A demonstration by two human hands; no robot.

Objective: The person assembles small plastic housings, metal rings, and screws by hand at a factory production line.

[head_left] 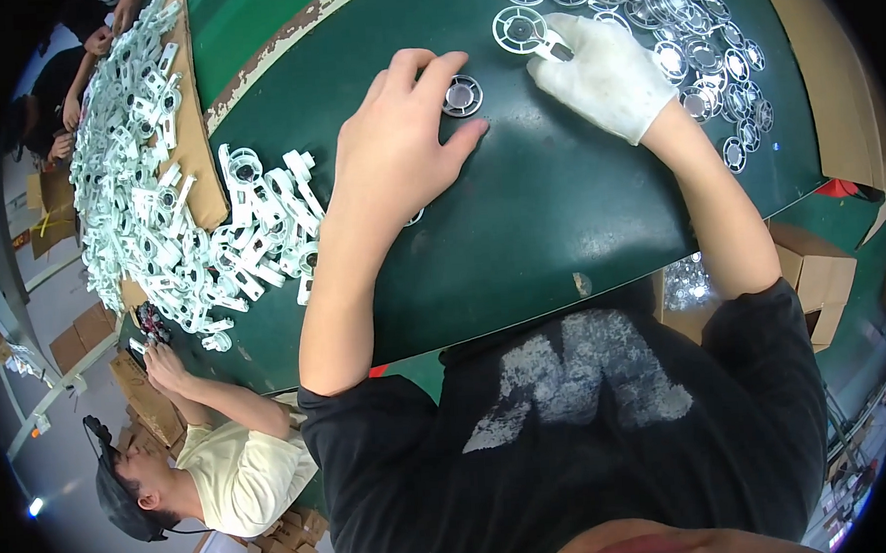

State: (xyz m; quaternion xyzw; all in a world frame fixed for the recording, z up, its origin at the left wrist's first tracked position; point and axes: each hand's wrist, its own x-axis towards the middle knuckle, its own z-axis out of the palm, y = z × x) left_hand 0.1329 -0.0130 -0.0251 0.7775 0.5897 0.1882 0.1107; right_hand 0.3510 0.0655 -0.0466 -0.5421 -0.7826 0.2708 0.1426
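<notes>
My bare left hand point(395, 129) hovers over the green table, thumb and fingers spread. Between thumb tip and fingertips lies a round spoked silver disc point(463, 95), which the fingers do not appear to grip. A white cotton glove covers my right hand point(608, 76). It pinches a white ring-shaped plastic part point(520, 30) by its short handle, with the spoked ring facing up. Under my left wrist the edge of another disc point(415, 218) peeks out, mostly hidden.
Loose silver discs point(692, 53) spread across the far right. White plastic parts with handles point(159, 201) are heaped at the left, beside a cardboard strip point(199, 119). A co-worker in a cap point(243, 467) handles small parts at the left edge; other people's hands work at the far left.
</notes>
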